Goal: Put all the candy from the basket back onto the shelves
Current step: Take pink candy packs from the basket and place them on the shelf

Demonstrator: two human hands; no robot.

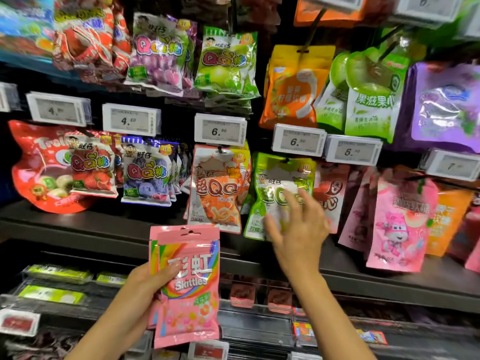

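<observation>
Left hand (153,284) grips the pink Skittles bags (188,287) at their left edge, thumb across the front by the logo, fingers behind. There's more than one pack (a second pink edge shows behind the front one, poss. a third). They're held upright, hang-holes at top, in front of the lower shelf.

Right hand (298,224) is open, fingers spread and straight, reaching at the green lemon QQ bag (280,193) that hangs from a peg under a 6.50 price tag (298,141). Whether the fingertips touch it or sit just in front, can't tell; the hand is motion-blurred.

Step in hand, as I read it: find where the Skittles belong and hang them. Nothing matching them shows on these pegs. Just left of the green bag hangs the orange QQ bag (218,188), to the right pink bags with a cartoon robot (400,224), all diff. brands. So check the tags and rows below before committing (lower shelf (389,284) has small packs, too blurred to read).

To do it well: part the hanging bags with the free hand to expose a bare peg tip, feed one pack at a time through its hole, front facing out, logo upright. Don't knock neighbouring bags off their hooks.

Basket isn't in view.
</observation>
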